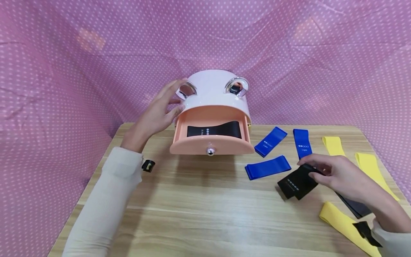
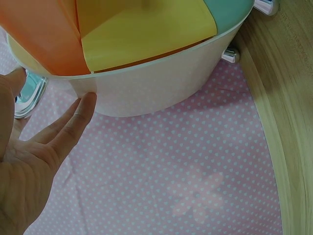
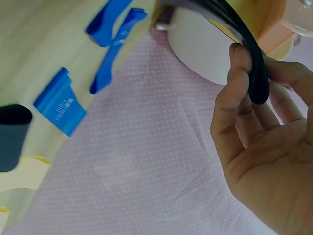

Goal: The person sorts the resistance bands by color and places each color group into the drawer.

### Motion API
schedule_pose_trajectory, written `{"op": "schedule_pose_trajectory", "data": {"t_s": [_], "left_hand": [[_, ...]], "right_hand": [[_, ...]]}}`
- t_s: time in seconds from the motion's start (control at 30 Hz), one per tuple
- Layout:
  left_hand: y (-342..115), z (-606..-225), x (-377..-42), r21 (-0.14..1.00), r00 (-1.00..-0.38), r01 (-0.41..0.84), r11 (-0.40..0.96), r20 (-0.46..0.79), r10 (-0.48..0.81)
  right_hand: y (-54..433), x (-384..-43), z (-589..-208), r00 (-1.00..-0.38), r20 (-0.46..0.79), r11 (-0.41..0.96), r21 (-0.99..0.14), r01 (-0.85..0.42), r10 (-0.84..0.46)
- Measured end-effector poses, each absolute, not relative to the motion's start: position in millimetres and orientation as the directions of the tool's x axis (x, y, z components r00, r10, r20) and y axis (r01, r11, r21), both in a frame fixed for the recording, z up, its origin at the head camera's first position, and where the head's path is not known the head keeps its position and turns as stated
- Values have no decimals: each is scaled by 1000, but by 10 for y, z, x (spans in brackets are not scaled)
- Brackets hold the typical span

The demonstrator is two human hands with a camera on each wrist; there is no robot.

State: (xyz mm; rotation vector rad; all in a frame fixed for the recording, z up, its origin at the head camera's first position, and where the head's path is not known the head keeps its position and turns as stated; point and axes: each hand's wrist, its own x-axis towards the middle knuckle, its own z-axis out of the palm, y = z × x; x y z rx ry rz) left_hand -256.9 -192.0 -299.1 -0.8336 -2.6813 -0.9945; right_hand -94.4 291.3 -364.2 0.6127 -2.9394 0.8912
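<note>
Pink dotted cloth (image 1: 64,71) backs and flanks a wooden table (image 1: 192,214).

Box (image 1: 213,92): white, domed, two chrome loops on top, at the table's far edge. Its peach drawer (image 1: 212,144) stands pulled out toward you, with a chrome knob in front and one black band (image 1: 214,130) lying flat inside.

Left hand (image 1: 158,114): your fingers are straight and spread, resting against the box's left side by the nearer loop. It holds nothing. In the left wrist view the fingertips (image 2: 88,100) touch the white wall just under the rim.

Right hand (image 1: 340,175): it pinches a folded black band (image 1: 297,182) between thumb and fingers, low over the table's right part, well apart from the drawer. In the right wrist view the band (image 3: 254,63) runs over your curled fingertips.

Blue bands, three: one (image 1: 270,141) just right of the drawer, one (image 1: 302,143) beside it, one (image 1: 267,167) nearer you, all flat on the table.

Yellow bands: two (image 1: 334,145) (image 1: 369,164) along the right edge, one (image 1: 343,223) by your right wrist.

Dark band (image 1: 354,207): flat, partly hidden under your right forearm.

Sleeves: cream, on both arms; a small black clip (image 1: 148,165) sits at the left cuff.
</note>
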Motion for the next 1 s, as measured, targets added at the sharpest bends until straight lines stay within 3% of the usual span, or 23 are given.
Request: {"op": "schedule_pose_trajectory", "data": {"t_s": [0.33, 0.63, 1.0], "left_hand": [[-1913, -2996, -2561, 546, -826, 562, 621, 335, 453], [-1922, -3003, -2571, 553, -826, 562, 615, 338, 451], [-1918, -2999, -2575, 544, -817, 575, 611, 354, 455]], "right_hand": [[2812, -1077, -3267, -926, 239, 792, -483, -373, -291], [2630, -1262, -2896, -875, 372, 726, -501, -471, -311], [2402, -1405, -2499, -918, 337, 718, -586, -377, -207]]}}
